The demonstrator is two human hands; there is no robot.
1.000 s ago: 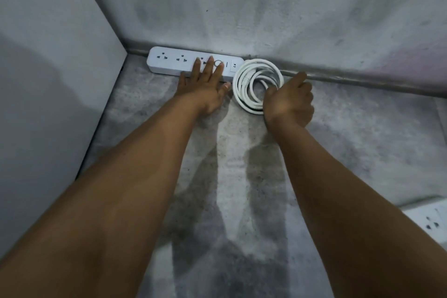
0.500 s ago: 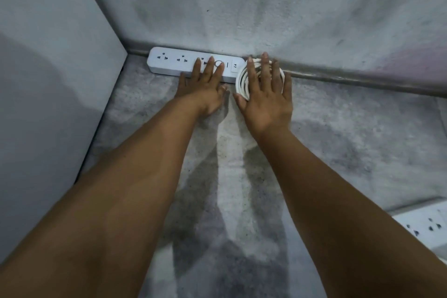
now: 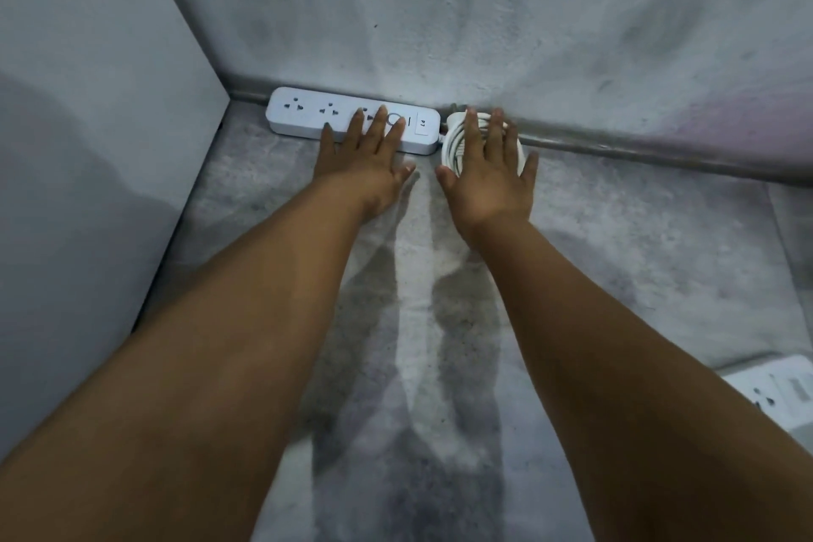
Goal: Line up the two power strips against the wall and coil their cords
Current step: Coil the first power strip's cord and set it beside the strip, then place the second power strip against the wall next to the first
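A white power strip lies flat against the back wall near the left corner. My left hand rests flat on its right half, fingers spread. To the strip's right sits its coiled white cord, mostly hidden under my right hand, which lies flat on the coil with fingers apart. A second white power strip shows partly at the lower right edge, away from the wall and cut off by the frame.
A light panel forms the left side of the corner. The grey back wall meets the mottled grey floor at a dark baseboard.
My right hand moved from beside the coil to lie flat on top of it, then pressed it closer to the wall. My left hand stayed on the strip.
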